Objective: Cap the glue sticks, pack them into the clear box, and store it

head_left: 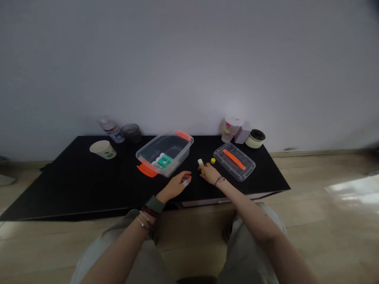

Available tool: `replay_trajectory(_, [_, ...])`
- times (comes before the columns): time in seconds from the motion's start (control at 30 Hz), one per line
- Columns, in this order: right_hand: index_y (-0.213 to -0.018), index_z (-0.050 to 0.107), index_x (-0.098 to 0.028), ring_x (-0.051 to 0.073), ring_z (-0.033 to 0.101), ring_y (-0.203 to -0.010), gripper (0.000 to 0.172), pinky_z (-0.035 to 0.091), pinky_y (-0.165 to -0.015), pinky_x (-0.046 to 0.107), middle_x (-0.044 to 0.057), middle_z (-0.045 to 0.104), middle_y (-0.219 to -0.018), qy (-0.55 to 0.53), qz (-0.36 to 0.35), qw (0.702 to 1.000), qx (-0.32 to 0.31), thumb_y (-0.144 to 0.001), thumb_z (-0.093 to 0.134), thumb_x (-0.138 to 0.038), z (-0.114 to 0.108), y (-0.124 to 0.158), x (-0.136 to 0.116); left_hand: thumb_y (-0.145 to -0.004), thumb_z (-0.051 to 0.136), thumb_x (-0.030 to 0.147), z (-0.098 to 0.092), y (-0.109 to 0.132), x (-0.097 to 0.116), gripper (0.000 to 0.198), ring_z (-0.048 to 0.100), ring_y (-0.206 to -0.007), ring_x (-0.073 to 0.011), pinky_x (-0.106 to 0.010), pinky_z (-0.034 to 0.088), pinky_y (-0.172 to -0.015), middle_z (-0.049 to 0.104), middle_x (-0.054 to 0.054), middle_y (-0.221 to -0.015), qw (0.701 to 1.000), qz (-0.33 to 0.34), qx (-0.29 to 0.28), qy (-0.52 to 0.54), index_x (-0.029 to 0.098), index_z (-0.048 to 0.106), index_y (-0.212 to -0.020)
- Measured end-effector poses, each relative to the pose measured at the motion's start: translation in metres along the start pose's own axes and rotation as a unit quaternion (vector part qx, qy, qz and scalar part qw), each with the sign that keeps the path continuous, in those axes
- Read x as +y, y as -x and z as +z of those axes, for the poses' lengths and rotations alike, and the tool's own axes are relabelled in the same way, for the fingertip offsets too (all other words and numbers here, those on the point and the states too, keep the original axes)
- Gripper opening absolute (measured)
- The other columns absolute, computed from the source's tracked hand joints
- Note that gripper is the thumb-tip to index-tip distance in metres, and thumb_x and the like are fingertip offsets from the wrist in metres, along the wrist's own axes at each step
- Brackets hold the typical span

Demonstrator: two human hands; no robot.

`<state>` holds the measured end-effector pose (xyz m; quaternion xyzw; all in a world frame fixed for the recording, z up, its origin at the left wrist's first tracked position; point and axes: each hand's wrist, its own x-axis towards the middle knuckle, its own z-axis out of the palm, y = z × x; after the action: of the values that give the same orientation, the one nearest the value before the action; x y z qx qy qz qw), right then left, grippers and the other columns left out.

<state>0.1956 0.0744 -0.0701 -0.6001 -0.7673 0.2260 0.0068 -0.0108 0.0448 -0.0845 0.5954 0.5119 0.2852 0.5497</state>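
Note:
A small yellow glue stick (201,162) with a white top end is in my right hand (209,173), whose fingers close round its lower part just above the black table. Its loose yellow cap (212,161) lies beside that hand. My left hand (177,185) rests over the table's front part, fingers loosely curled and apart from the thumb, with no object visible between them. A pale patch shows at its thumb; I cannot tell whether it is a plaster. Beyond my left hand stands a clear plastic box (182,154) with orange latches, holding several green-and-white tubes (164,160).
Right of the cap lies a clear lid (248,161) with an orange handle (234,159). Along the wall stand a spray can (112,131), a dark bowl (132,133), a patterned cup (229,130), a pale box (242,133) and a lidded pot (254,140). A paper cup (103,150) stands left.

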Motion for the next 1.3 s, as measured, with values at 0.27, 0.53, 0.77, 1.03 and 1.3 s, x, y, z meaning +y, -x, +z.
replay_trajectory(0.27, [-0.12, 0.058, -0.019, 0.013, 0.061, -0.079, 0.036, 0.049, -0.08, 0.028, 0.003, 0.064, -0.097, -0.236, -0.182, 0.953, 0.058, -0.085, 0.065, -0.013, -0.012, 0.024, -0.018, -0.083, 0.062, 0.063, 0.024, -0.017, 0.01, 0.055, 0.067, -0.107, -0.0221, -0.038, 0.051, -0.094, 0.068, -0.013, -0.121, 0.963, -0.122, 0.001, 0.241, 0.019, 0.06, -0.115])
replay_trajectory(0.53, [-0.124, 0.048, -0.02, 0.017, 0.068, -0.079, 0.029, 0.049, -0.074, 0.028, 0.003, 0.072, -0.09, -0.244, -0.089, 0.962, 0.086, -0.098, 0.052, -0.03, -0.046, 0.032, 0.005, -0.088, 0.067, 0.047, 0.033, -0.01, 0.029, 0.035, 0.071, -0.101, -0.0221, -0.039, 0.054, -0.092, 0.07, -0.013, -0.114, 0.946, -0.112, -0.005, 0.303, 0.019, 0.054, -0.104])
replay_trajectory(0.77, [-0.132, 0.058, -0.018, 0.028, 0.053, -0.12, 0.038, 0.044, -0.093, 0.037, 0.016, 0.061, -0.13, 0.111, 0.001, 0.986, 0.126, -0.095, 0.05, -0.015, -0.034, 0.001, 0.052, -0.094, 0.061, 0.034, 0.03, 0.001, 0.038, 0.022, 0.072, -0.097, -0.0187, -0.031, 0.055, -0.082, 0.07, -0.011, -0.109, 0.97, -0.119, 0.011, 0.212, 0.018, 0.052, -0.106])
replay_trajectory(1.03, [-0.117, 0.063, -0.012, 0.025, 0.056, -0.111, 0.026, 0.043, -0.095, 0.034, 0.017, 0.065, -0.114, 0.093, -0.019, 0.989, 0.111, -0.096, 0.048, -0.012, -0.016, -0.009, 0.054, -0.081, 0.074, 0.048, 0.027, -0.004, 0.019, 0.042, 0.072, -0.088, -0.02, -0.032, 0.053, -0.077, 0.07, -0.008, -0.097, 0.975, -0.112, 0.011, 0.192, 0.019, 0.052, -0.102])
replay_trajectory(1.3, [-0.109, 0.062, -0.014, 0.01, 0.055, -0.066, 0.029, 0.047, -0.065, 0.023, 0.002, 0.065, -0.087, -0.388, -0.072, 0.916, 0.071, -0.097, 0.05, -0.038, -0.033, -0.01, 0.031, -0.078, 0.072, 0.056, 0.024, 0.0, 0.026, 0.049, 0.071, -0.085, -0.0185, -0.03, 0.05, -0.075, 0.069, -0.006, -0.094, 0.977, -0.103, 0.001, 0.184, 0.02, 0.053, -0.105])
